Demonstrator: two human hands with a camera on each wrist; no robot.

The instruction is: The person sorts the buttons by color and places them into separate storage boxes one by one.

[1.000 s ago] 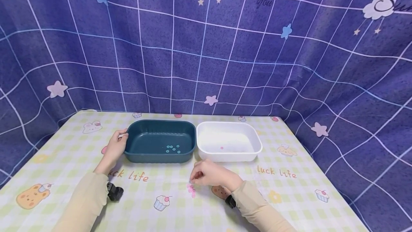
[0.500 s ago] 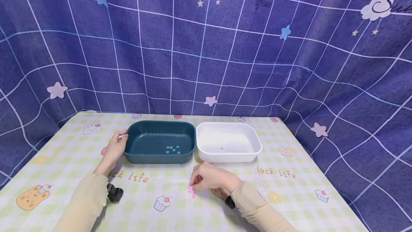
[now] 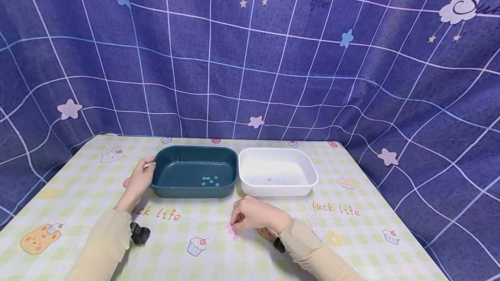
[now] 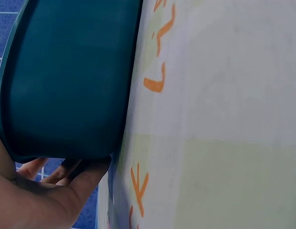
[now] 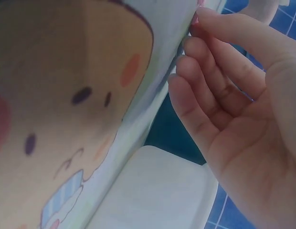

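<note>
My left hand (image 3: 141, 178) holds the left end of a dark teal bin (image 3: 191, 192); in the left wrist view the fingers (image 4: 90, 179) lie against its outer end wall. Inside that bin are several small teal buttons (image 3: 211, 181). My right hand (image 3: 258, 214) is low over the table, with thumb and forefinger pinching at a small pink button (image 5: 195, 17). Several pink buttons (image 3: 235, 236) lie in a cluster under its fingertips, partly hidden by them. A single pink button (image 3: 269, 179) sits in the white bin (image 3: 279, 191).
The two bins stand side by side, touching or nearly so. A checked tablecloth (image 3: 164, 255) with cartoon prints covers the table. Behind the table hangs a blue gridded curtain (image 3: 218, 77). Each wrist wears a black camera, as on the left wrist camera (image 3: 139, 233).
My right hand has come down slightly onto the pink buttons, and its fingertips have drawn together there. My left hand and both bins stay where they were.
</note>
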